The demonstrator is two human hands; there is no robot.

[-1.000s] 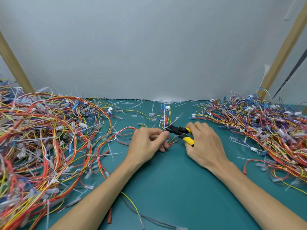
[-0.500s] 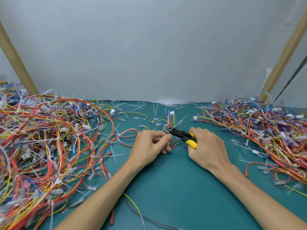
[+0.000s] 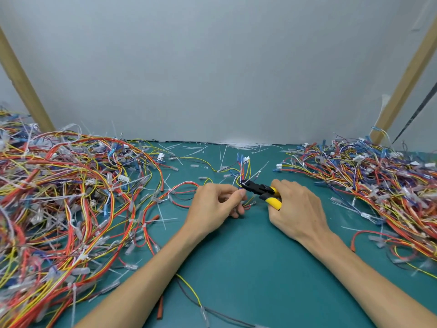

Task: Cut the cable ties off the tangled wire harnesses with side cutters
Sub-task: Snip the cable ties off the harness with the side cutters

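Yellow grips and a black head mark the side cutters [image 3: 260, 190], held low over the middle of the teal mat [image 3: 248, 275] with the nose pointing left and slightly away from the person. The nose meets a small harness [image 3: 244, 170] of red, yellow, blue and white wires that rises from the mat with white connectors at its top. Whether a tie sits between the blades is too small to tell, and so is how far apart the blades stand.

The left hand [image 3: 216, 205] is curled, its thumb and forefinger pinching the small harness just beside the cutter nose, the other fingers folded under. The right hand [image 3: 299, 210] wraps round the yellow grips with its back toward the camera, and one grip shows below the thumb.

A tangled pile [image 3: 71, 197] of harnesses covers the mat to the left and a second pile [image 3: 378, 183] lies to the right, both well apart from the hands. Loose white cable ties [image 3: 238, 146] are scattered along the far edge of the mat by the grey wall [image 3: 212, 67].
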